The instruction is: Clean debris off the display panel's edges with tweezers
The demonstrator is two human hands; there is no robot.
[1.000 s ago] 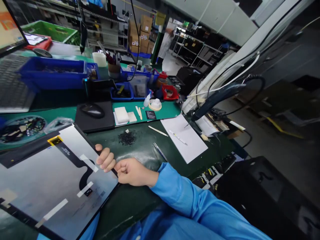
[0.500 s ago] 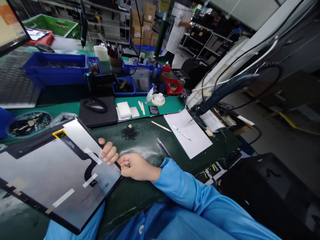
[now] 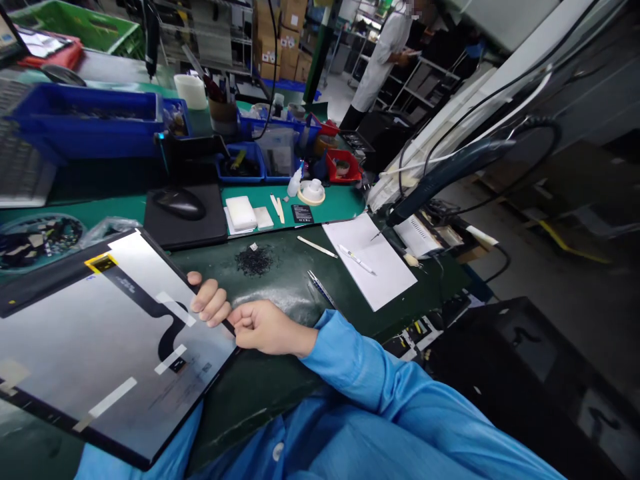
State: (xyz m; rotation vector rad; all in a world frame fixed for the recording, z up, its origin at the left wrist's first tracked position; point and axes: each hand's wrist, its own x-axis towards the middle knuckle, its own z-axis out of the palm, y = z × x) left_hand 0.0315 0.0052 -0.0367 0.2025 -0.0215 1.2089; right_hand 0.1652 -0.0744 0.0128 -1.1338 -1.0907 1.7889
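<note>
Right hand point(image 3: 260, 327) was closed on the right edge of a large flat panel point(image 3: 100, 340), fingers point(image 3: 207, 303) curled over the top face, thumb underneath and hidden. The grip was clamped on that edge. The left hand was out of frame; whether it helped carry the panel could not be told.

The panel filled the lower left of the frame, grey back side up and tilted, its near corner hanging over the blue-sleeved lap rather than lying flat on the desk point(image 3: 280, 393). A black ribbon strip point(image 3: 167, 333) snaked across the back, held by pale tape pieces; a yellow tab point(image 3: 103, 262) sat near its upper corner.

Step in hand, as judged: holding and positioning the panel, not yet working on it. No tool was in the grip.

Centre of frame: a small heap of black debris point(image 3: 254, 260) on the green mat, tweezers point(image 3: 320, 288) just right of the hand, a white sheet point(image 3: 370, 260) with a pen point(image 3: 356, 259) on it. Mouse point(image 3: 179, 202) on its pad above the panel. A person in white stood far off at top centre.

Next move would likely call for laying the panel flat on the mat, clear of the debris heap, keeping the ribbon strip unbent, before the hand could free itself for the tweezers.
</note>
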